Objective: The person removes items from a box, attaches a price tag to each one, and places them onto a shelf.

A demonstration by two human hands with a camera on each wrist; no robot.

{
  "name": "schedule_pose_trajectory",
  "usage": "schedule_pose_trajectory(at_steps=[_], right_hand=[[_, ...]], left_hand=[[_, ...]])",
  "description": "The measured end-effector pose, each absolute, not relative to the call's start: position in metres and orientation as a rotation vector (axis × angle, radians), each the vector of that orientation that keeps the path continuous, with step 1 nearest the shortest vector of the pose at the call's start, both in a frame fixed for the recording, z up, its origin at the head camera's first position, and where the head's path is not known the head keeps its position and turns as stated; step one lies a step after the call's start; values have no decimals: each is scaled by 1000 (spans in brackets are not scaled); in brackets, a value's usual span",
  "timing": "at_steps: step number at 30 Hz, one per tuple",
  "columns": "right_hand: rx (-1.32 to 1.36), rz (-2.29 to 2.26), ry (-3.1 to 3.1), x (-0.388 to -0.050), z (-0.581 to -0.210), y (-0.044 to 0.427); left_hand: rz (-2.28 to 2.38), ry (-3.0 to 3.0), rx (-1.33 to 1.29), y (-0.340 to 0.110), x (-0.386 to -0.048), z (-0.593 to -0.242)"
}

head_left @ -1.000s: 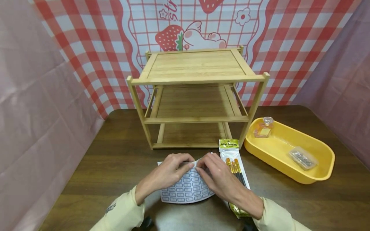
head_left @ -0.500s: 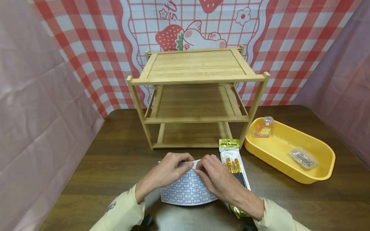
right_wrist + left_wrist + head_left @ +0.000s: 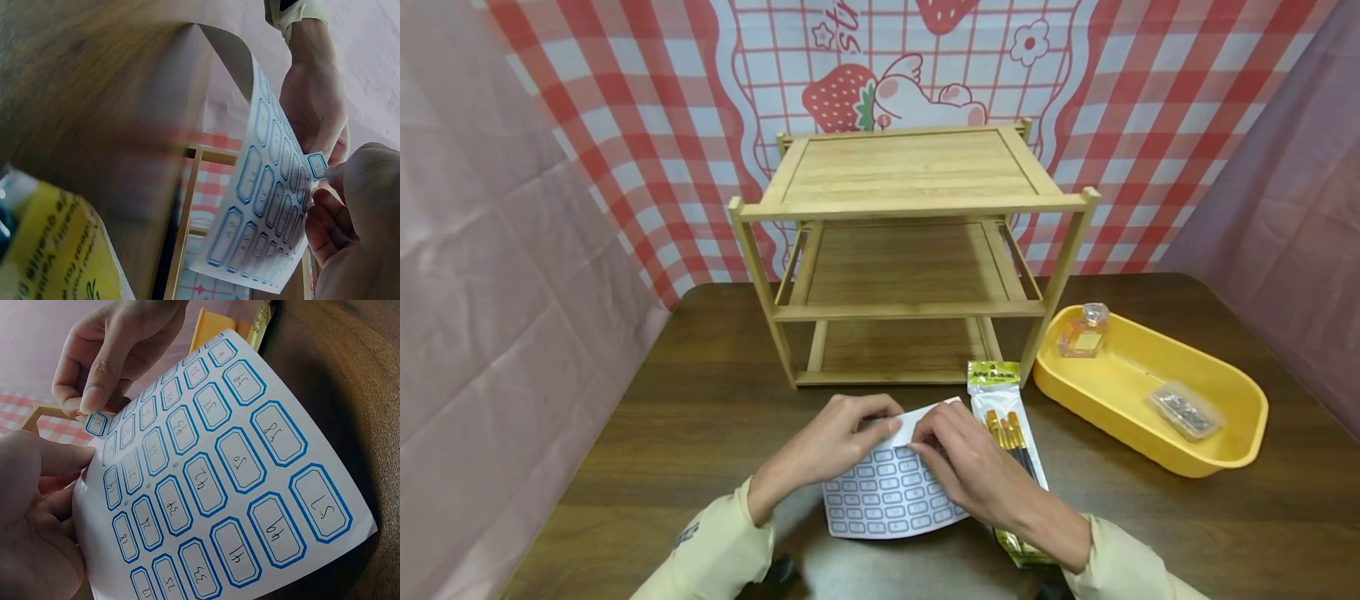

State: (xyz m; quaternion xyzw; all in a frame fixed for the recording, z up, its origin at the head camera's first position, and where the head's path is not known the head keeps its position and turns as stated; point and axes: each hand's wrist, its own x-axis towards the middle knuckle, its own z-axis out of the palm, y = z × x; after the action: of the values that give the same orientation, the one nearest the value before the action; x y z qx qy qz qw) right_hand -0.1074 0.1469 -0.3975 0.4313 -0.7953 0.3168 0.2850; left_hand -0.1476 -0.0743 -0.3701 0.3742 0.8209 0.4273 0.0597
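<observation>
Left wrist cam: L hand [image 3: 37, 506] pinches numbered-label sheet [image 3: 187, 447]; R hand [image 3: 119, 353], alongside, pinches label [image 3: 97, 424]; prob. light, bendy; hold edges.

A yellow tray [image 3: 1123, 383] sits beside wooden shelves [image 3: 910, 171].

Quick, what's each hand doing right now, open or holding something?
Left hand: closed, gripping the label sheet near its edge.
Right hand: closed, pinching a small blue-bordered label between thumb and finger.
</observation>
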Motion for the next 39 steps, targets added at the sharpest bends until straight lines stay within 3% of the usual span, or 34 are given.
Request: schedule_pose_trajectory(at_steps=[39], right_hand=[[926,1248,-2157,-121,-397,166]], left_hand=[[1187,2509,1135,-79,-147,-372]])
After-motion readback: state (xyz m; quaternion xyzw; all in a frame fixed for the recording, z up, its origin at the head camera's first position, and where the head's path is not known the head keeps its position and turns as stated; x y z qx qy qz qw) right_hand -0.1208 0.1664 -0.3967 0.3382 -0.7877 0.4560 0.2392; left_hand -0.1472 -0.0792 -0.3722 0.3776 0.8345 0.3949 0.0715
